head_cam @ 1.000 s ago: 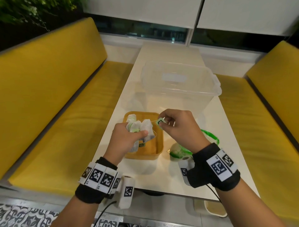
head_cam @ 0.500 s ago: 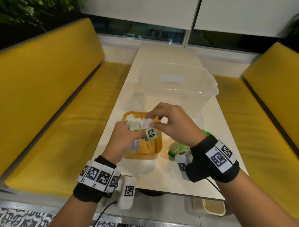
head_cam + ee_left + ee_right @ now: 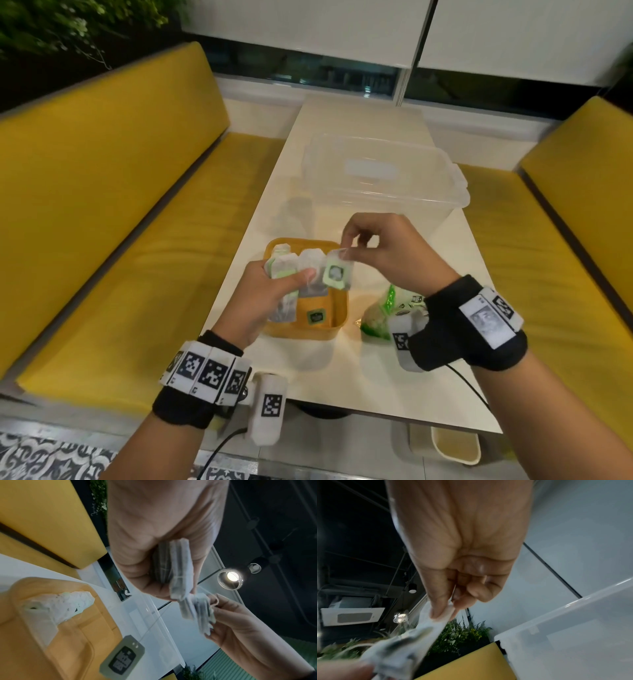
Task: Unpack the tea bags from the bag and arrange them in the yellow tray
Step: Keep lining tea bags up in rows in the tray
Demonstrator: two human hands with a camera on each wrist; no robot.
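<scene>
Above the yellow tray (image 3: 337,327), my left hand (image 3: 270,294) grips a bunch of white tea bags (image 3: 291,274), seen end-on as the bunch (image 3: 176,566) in the left wrist view. My right hand (image 3: 373,255) pinches the top corner of one tea bag (image 3: 337,274) with a green tag, at the right side of the bunch; the pinched tea bag (image 3: 436,616) shows in the right wrist view too. A green tag (image 3: 315,316) hangs on a string inside the tray. More tea bags (image 3: 63,604) lie in the tray (image 3: 25,649). The green and white bag (image 3: 390,313) lies right of the tray.
A large clear plastic bin (image 3: 380,181) stands on the white table (image 3: 342,370) just beyond the tray. Yellow benches (image 3: 102,205) run along both sides of the table. A small bin (image 3: 452,445) sits on the floor below the table's near edge.
My right hand let go of a string tag, came in to the bunch, and now lifts one tea bag by its top corner. The left hand stayed over the tray.
</scene>
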